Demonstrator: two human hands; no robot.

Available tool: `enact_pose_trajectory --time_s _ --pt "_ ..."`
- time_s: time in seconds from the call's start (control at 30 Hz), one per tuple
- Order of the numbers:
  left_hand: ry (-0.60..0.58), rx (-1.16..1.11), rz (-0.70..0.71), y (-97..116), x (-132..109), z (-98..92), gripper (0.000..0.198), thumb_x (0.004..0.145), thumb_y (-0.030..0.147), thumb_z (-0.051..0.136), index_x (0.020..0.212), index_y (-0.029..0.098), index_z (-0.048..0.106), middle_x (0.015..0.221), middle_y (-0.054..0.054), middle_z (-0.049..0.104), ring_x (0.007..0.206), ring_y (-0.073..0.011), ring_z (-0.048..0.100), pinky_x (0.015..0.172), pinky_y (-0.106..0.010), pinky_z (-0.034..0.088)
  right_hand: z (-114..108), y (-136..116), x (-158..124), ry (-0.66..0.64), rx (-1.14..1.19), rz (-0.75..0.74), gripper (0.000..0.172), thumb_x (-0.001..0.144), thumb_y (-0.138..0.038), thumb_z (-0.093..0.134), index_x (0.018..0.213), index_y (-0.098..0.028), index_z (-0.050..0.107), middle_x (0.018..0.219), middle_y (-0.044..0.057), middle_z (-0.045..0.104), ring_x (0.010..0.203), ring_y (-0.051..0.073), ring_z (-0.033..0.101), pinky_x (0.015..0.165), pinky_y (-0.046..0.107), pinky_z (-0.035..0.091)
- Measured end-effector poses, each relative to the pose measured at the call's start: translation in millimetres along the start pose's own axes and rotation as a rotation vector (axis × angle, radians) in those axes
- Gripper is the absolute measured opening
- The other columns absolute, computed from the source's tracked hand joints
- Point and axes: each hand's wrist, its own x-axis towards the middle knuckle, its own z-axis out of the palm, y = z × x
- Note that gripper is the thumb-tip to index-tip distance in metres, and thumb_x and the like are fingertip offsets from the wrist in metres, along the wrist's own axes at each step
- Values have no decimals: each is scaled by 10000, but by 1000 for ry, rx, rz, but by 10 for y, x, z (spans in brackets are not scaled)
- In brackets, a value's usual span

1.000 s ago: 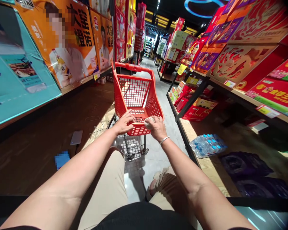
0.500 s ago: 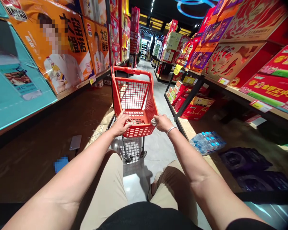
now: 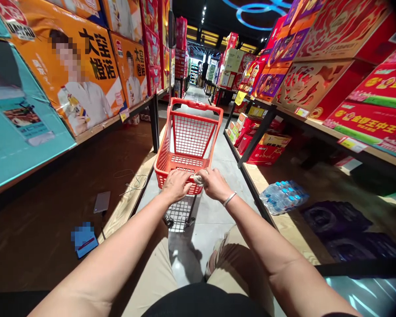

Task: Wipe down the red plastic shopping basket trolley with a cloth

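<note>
A red plastic shopping cart (image 3: 191, 164) stands in the aisle, its basket bare inside and its near rim turned toward me. My left hand (image 3: 177, 186) is closed over the near rim, fingers on its top edge. Right beside it, my right hand (image 3: 215, 184) is closed on a crumpled off-white cloth (image 3: 199, 178) against the near right corner of the rim. The cloth is mostly hidden in the fingers. A silvery bracelet (image 3: 229, 199) circles my right wrist.
Shelves with orange drink cartons (image 3: 86, 79) line the left; red gift boxes (image 3: 366, 119) line the right. A pack of water bottles (image 3: 284, 197) lies on the lower right shelf. A phone-like slab (image 3: 102, 202) and a blue object (image 3: 85, 241) lie low on the left.
The cart has turned, its handle end shifting right and its near rim left. My right hand has moved left with the cloth, coming close to my left hand, which shifted slightly right and down.
</note>
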Motion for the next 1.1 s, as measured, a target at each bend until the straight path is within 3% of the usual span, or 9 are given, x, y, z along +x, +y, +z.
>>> enact_pose_trajectory --time_s 0.07,0.17,0.3,0.4,0.6,0.7,0.8,0.9,1.1 --pt "1 9 -38 57 -2 11 337 903 369 595 1197 227 677 1094 -88 723 1078 -291 624 1049 -514 409 0 37 5 10 -12 -76 351 978 -216 479 1282 -329 613 1219 40 597 1023 230 476 789 321 399" --pt "-43 -27 -32 -35 17 -22 322 876 442 623 1125 254 703 1069 -60 731 1059 -278 622 1042 -491 387 -58 262 196 49 -58 -101 372 978 -180 471 1256 -352 647 1257 53 592 1068 248 449 799 341 408" --pt "-99 -76 -9 -198 59 -73 387 840 514 634 1112 247 702 1089 -66 733 1057 -286 618 1048 -491 362 -130 646 642 124 -60 71 382 965 -190 489 1271 -341 660 1356 65 568 1132 289 432 819 369 426" --pt "-104 -93 -9 -251 83 -80 362 820 476 638 1104 261 699 1109 -57 733 1061 -279 610 1050 -489 349 -19 715 758 198 38 163 415 931 -157 511 1290 -301 660 1400 70 544 1146 285 448 896 386 439" --pt "-131 -136 -31 -354 131 -67 374 972 459 429 1087 280 736 1064 -38 756 1023 -247 610 995 -470 333 530 257 193 381 267 41 592 776 -54 572 1311 -298 648 1390 71 518 1217 263 468 1060 419 422" --pt "-132 -165 -24 -406 147 -56 393 982 465 409 1130 305 736 1094 -26 757 1037 -238 604 991 -456 324 622 115 38 441 326 -41 555 796 -76 578 1302 -291 652 1368 74 524 1269 260 460 1091 427 413" --pt "-144 -175 -8 -426 160 -46 397 973 441 403 1166 312 725 1100 -25 753 1053 -242 594 1006 -462 313 659 104 58 473 288 -64 503 850 -117 588 1308 -311 661 1395 71 520 1287 266 444 1111 455 395" --pt "-159 -173 -13 -425 172 -41 378 946 409 424 1141 296 727 1092 -31 746 1050 -249 587 1027 -473 307 892 93 34 419 197 -21 405 919 -176 576 1244 -379 707 1373 45 553 1283 269 423 1120 458 376" --pt "-162 -170 -47 -417 190 -52 354 939 429 438 1075 281 730 1078 -28 750 1062 -254 585 1051 -480 296 1729 25 -289 166 188 5 358 928 -125 573 1090 -381 764 1276 32 631 1179 242 484 1017 400 435"
